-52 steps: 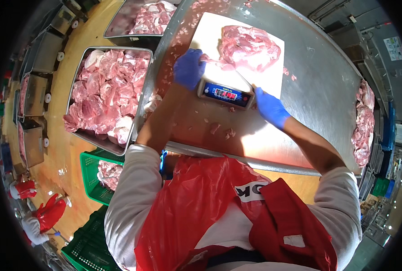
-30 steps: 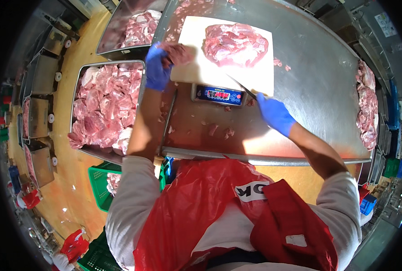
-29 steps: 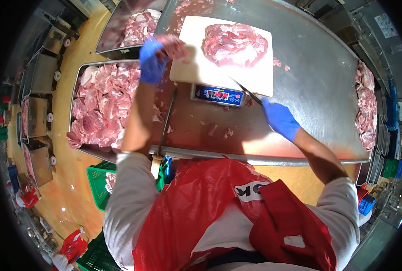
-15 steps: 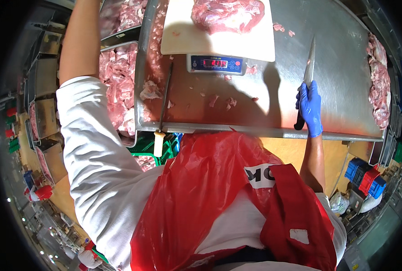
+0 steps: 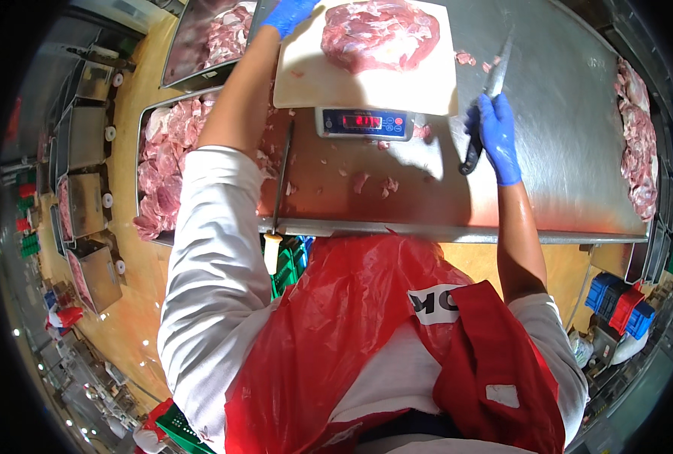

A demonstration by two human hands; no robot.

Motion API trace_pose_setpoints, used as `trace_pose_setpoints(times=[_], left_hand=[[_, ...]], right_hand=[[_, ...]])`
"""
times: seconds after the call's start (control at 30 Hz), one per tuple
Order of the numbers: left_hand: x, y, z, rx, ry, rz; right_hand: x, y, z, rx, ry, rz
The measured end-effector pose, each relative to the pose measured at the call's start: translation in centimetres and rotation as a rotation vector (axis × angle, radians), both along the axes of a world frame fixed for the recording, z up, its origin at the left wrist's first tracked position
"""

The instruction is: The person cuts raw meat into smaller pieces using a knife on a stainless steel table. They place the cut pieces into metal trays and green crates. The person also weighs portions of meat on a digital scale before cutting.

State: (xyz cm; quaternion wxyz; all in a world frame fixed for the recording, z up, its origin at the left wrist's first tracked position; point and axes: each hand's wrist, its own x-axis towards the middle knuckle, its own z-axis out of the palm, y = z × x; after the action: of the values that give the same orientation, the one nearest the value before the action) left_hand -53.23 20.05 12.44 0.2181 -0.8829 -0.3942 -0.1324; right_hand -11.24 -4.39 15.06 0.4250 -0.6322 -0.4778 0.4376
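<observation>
My right hand [image 5: 497, 140], in a blue glove, is closed round the dark handle of a knife [image 5: 499, 68]. Its blade points away from me, over the steel table. At the top edge of the picture, my gloved left hand [image 5: 289, 15] is beside the upper left side of a white board [image 5: 352, 91]. Its fingers are partly cut off by the frame, and I cannot tell whether they touch anything. A large piece of raw meat [image 5: 382, 38] lies on the board, which sits on a digital scale [image 5: 364, 123] with a lit red display.
A sharpening steel [image 5: 286, 166] lies over the near edge of the steel table [image 5: 556, 151], its pale handle overhanging. Metal trays of meat [image 5: 162, 166] stand at the left. More meat pieces [image 5: 635, 136] line the right edge. Scraps [image 5: 389, 187] are scattered before the scale.
My left arm has swung right, bringing the gloved left hand into view by the board. My right hand has moved forward and slightly left with the knife. The view has shifted slightly.
</observation>
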Motion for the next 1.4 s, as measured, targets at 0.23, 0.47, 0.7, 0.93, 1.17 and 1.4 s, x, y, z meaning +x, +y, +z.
trace_pose_setpoints(times=[0.23,0.47,0.7,0.93,1.17,1.4], left_hand=[[6.6,0.0,-5.6,-0.607,-1.079,-0.025],[6.0,-7.3,-6.7,0.006,-0.525,0.115],[1.8,-21.6,-4.2,-0.438,-1.349,0.361],[5.1,-21.8,-2.7,-0.246,-0.986,0.148],[5.7,-20.6,-4.5,-0.098,-1.036,0.125],[5.7,-21.6,-4.3,-0.268,-1.12,0.154]], right_hand=[[-8.9,6.4,-0.2,0.018,0.261,0.12],[-9.9,13.9,-2.6,0.034,0.257,0.229],[-6.9,10.3,3.3,0.273,-0.281,0.214],[-15.6,-0.5,1.8,0.282,-0.666,0.628],[-20.6,2.6,1.0,0.264,-0.84,0.645],[-15.9,-1.0,2.2,0.023,-0.957,0.854]])
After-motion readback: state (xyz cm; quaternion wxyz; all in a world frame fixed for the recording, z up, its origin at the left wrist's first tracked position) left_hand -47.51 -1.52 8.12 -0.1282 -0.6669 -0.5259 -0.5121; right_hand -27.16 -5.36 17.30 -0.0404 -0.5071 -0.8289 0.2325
